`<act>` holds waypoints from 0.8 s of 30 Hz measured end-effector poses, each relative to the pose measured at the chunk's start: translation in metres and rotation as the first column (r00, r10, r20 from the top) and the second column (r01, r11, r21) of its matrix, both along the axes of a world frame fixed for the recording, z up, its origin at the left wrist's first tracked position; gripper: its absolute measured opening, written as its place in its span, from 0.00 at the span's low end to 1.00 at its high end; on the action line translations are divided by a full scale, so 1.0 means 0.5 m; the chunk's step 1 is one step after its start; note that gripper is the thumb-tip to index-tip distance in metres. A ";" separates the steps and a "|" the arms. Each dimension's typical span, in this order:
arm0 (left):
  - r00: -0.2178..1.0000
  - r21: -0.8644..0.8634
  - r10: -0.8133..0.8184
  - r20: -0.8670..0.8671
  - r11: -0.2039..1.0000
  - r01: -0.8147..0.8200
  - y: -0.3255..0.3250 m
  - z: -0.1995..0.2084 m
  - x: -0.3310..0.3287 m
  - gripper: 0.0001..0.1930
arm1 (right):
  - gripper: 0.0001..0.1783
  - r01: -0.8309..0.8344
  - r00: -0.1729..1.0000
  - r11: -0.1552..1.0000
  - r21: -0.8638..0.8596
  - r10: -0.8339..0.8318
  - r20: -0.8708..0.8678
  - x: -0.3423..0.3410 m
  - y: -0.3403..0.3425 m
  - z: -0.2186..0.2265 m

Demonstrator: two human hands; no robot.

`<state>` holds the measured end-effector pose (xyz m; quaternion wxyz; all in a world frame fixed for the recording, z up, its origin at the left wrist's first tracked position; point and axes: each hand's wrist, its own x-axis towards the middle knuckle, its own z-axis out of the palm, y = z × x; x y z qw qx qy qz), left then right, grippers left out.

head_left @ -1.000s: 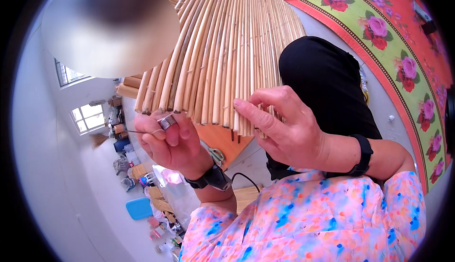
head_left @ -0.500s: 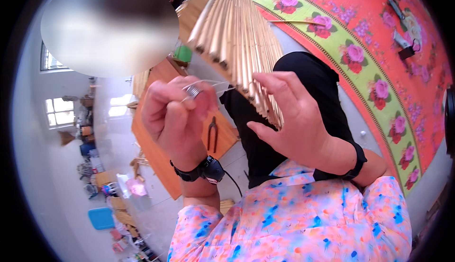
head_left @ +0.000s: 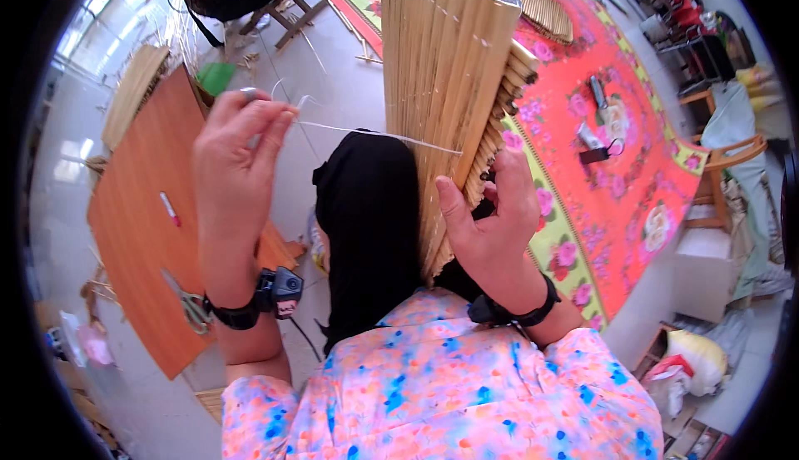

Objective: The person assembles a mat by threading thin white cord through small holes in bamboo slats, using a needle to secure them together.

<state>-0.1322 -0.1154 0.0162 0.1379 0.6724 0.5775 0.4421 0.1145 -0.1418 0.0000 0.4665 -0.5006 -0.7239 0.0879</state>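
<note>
left hand (head_left: 237,148) pinches white thread (head_left: 374,136) taut away from the bamboo mat (head_left: 445,86), right hand (head_left: 491,219) wrapped around mat's lower edge propping it upright over black-clad lap (head_left: 370,227).

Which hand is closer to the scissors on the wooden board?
Left. The left hand is raised above the wooden board, where the scissors lie near its wrist. The right hand grips the bamboo mat, farther away.

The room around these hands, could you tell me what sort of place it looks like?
Probably a home craft workshop: a bound reed mat in hand, more reed bundles on a flowered floor mat, and scissors on a wooden board.
</note>
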 end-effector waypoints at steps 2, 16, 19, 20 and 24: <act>0.991 0.026 0.102 0.084 0.994 -0.105 -0.007 -0.001 -0.001 0.05 | 0.25 0.017 0.999 1.000 0.005 -0.017 0.032 -0.001 -0.002 -0.005; 0.902 0.267 -0.415 0.121 0.889 0.373 -0.010 -0.018 0.110 0.12 | 0.20 -0.033 0.999 0.995 0.095 0.032 0.008 -0.001 0.008 -0.038; 0.904 0.265 -0.423 0.067 0.881 0.393 -0.005 -0.014 0.113 0.11 | 0.21 -0.031 0.996 0.996 -0.088 0.038 0.085 0.013 -0.015 -0.030; 0.902 0.269 -0.425 0.070 0.879 0.393 -0.004 -0.015 0.115 0.11 | 0.20 -0.031 0.997 0.999 -0.025 0.033 0.073 0.011 -0.009 -0.031; 0.905 0.257 -0.421 0.057 0.882 0.394 -0.006 -0.017 0.118 0.10 | 0.19 -0.037 0.999 0.996 0.079 0.037 0.004 0.003 0.005 -0.043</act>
